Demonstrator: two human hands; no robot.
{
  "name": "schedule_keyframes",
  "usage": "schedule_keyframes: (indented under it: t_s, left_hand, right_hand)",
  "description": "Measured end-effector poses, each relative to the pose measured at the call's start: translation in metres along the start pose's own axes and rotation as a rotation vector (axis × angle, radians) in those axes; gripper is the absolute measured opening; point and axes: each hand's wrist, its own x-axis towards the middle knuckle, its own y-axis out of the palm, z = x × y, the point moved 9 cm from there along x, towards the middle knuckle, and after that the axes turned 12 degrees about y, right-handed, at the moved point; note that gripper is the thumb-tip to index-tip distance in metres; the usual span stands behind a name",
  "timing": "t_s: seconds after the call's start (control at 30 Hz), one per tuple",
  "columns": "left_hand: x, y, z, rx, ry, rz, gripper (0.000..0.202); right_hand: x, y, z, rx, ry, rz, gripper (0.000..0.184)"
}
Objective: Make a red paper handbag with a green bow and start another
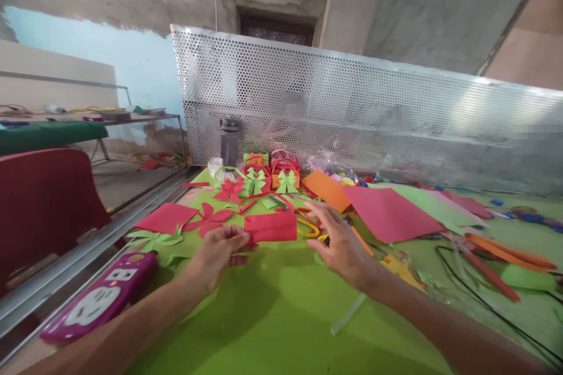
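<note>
My left hand pinches the left edge of a folded red paper piece that lies on the green table cover. My right hand hovers just right of that piece with fingers spread, holding nothing; its fingertips are near yellow-handled scissors. A red paper flower shape and a red paper sheet lie to the left of my left hand.
Paper baskets with green bows and a dark bottle stand at the back by a perforated metal screen. Large orange, red and green sheets spread to the right. A purple power strip sits at the left edge, beside a red chair.
</note>
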Motion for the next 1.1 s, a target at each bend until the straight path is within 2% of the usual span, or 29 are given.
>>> schedule_keyframes:
  t_s: [0.07, 0.13, 0.2, 0.33, 0.53, 0.9, 1.1]
  left_hand:
    - [-0.001, 0.001, 0.003, -0.03, -0.022, -0.012, 0.017]
    - [-0.003, 0.005, 0.003, -0.049, -0.032, -0.013, 0.016]
    - [-0.006, 0.009, 0.005, -0.076, -0.057, -0.012, 0.017]
    - [-0.01, 0.018, 0.007, -0.104, -0.088, 0.002, 0.019]
    - [-0.012, 0.026, 0.013, -0.098, -0.101, 0.022, 0.018]
    - [-0.01, 0.03, 0.024, -0.134, -0.123, 0.031, 0.015]
    - [-0.011, 0.024, 0.024, -0.095, -0.057, 0.024, 0.031]
  right_hand:
    - [0.002, -0.003, -0.019, 0.162, 0.166, 0.005, 0.04]
    - [0.001, 0.004, -0.04, 0.308, 0.335, 0.067, 0.021]
    - [-0.003, 0.015, -0.053, 0.409, 0.434, 0.138, 0.012]
    - [-0.007, 0.026, -0.062, 0.493, 0.497, 0.178, 0.015]
    - [-0.013, 0.023, -0.056, 0.573, 0.553, 0.177, 0.01]
    - [-0.019, 0.029, -0.075, 0.587, 0.669, 0.135, 0.011]
    - [-0.02, 0.031, -0.076, 0.616, 0.698, 0.127, 0.01]
